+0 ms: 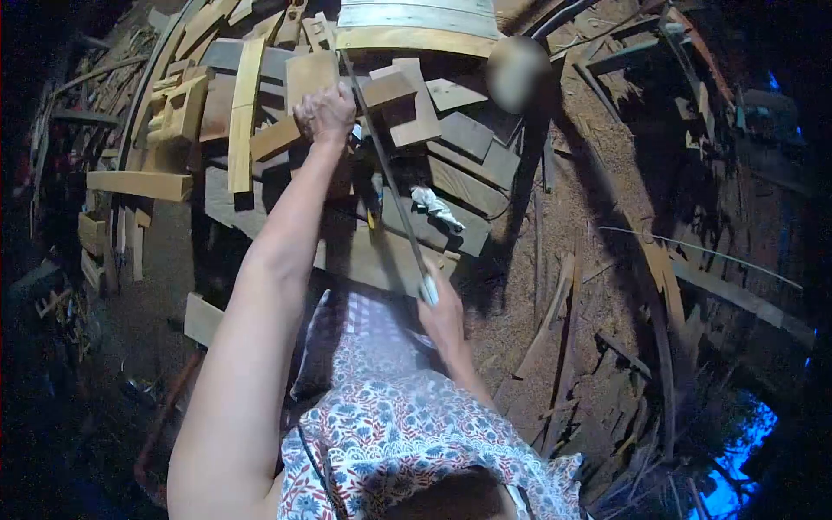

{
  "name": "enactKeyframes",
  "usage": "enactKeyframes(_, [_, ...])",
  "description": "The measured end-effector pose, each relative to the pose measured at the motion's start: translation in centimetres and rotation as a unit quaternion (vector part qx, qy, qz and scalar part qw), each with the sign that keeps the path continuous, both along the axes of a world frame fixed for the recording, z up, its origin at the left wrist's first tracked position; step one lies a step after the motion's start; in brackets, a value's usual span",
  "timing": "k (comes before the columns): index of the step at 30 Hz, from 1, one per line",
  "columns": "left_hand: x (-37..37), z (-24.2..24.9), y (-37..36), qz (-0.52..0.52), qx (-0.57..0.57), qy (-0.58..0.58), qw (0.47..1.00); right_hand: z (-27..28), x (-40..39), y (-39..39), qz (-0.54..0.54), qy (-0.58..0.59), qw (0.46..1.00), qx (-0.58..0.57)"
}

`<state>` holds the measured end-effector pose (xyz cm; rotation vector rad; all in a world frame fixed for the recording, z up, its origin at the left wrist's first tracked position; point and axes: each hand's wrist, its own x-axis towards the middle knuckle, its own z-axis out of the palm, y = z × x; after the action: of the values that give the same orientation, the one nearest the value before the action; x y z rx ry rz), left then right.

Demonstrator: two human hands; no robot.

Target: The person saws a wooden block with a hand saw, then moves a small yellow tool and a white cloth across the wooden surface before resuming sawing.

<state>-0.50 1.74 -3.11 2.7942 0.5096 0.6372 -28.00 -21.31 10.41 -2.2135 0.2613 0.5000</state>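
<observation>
From the head view, the left hand (325, 113) reaches out with its fingers curled down on a wood block (276, 137) atop a heap of planks (451, 178), while the right hand (445, 314), close to the body, has its fingers wrapped round the near end of a long thin rod (386, 173), perhaps a saw blade, that slants up across the pile. A white rag (436, 208) lies on the planks just right of the rod. The ground (598, 225) around is sawdust-covered earth strewn with curved strips and offcuts, dark at the edges.
</observation>
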Motion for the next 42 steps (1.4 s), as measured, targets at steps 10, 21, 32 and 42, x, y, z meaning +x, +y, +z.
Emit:
enactKeyframes(10, [-0.5, 2.6, -0.9, 0.033, -0.007, 0.051, 0.998, 0.0, -2.5, -0.8, 0.004, -0.019, 1.0, -0.003])
enactKeyframes(21, [0.4, 0.4, -0.5, 0.043, 0.048, -0.052, 0.997, -0.4, -2.2, 0.0, 0.002, -0.05, 0.999, 0.001])
enactKeyframes(32, [0.0, 1.8, -0.6, 0.029, -0.001, -0.033, 0.999, -1.2, -0.2, 1.3, 0.003, -0.089, 0.996, 0.005])
enactKeyframes(42, [-0.2, 2.9, -0.7, -0.008, -0.036, 0.012, 0.999, -2.6, 6.4, 3.4, 0.036, -0.078, 0.996, -0.008])
